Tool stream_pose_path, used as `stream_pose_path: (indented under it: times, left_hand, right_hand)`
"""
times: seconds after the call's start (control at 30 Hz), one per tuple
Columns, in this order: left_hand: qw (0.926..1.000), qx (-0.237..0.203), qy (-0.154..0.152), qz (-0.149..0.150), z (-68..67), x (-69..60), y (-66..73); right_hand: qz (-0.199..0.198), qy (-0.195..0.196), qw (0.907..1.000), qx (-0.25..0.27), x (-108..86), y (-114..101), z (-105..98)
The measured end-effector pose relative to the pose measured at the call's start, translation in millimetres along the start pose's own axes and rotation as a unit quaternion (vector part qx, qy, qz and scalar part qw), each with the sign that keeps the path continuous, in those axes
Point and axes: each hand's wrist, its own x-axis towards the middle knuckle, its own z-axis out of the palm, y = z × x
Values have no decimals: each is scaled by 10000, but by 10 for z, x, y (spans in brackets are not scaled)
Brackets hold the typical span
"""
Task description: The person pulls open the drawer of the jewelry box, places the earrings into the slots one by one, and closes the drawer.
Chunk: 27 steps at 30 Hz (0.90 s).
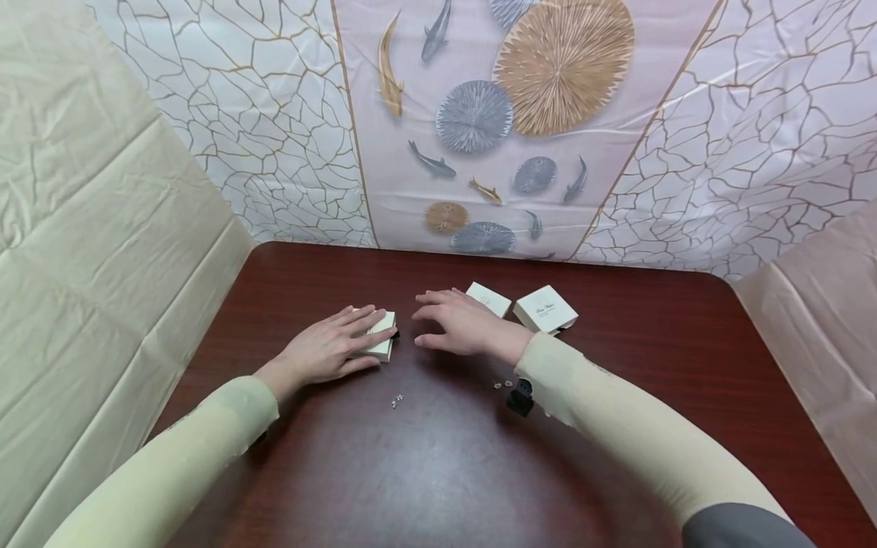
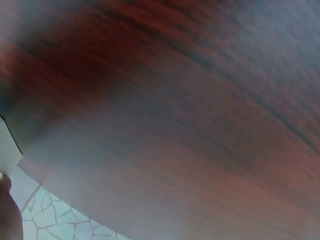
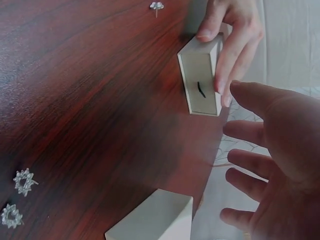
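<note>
A small white box (image 1: 382,344) lies at the left centre, under my left hand (image 1: 329,348). My left fingers rest spread and fairly straight across its top, the thumb at its near side. In the right wrist view, the box's end face (image 3: 199,70) with a short black ribbon (image 3: 201,90) points toward my right hand (image 3: 285,145). That hand, relaxed and holding nothing, hovers between this box and a second white box (image 1: 488,298). Only a white edge (image 2: 7,147) and part of my left hand (image 2: 10,215) show in the left wrist view.
A third white box (image 1: 546,309) with dark lettering stands at the right. Several tiny sparkly pieces (image 1: 397,400) lie nearer me at the centre. Two flower-shaped sparkly studs (image 3: 23,182) lie beside my right wrist. Patterned cloth (image 1: 294,137) hangs behind the dark red table (image 1: 384,487).
</note>
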Motion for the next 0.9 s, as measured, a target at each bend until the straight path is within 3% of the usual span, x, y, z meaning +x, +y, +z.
stream_pose_path:
  times: [0.17,0.43,0.9]
  left_hand:
    - [10000,4,53,-82,18,-7,11]
    - [9999,49,8,-128,19,-1,16]
    - [9998,188,31,-108,27,-5,22]
  right_hand:
    - [58,67,10000,22,128,26,60]
    - [242,67,9975,665,282,51,146]
    - [392,361,9940,958,428,34,354]
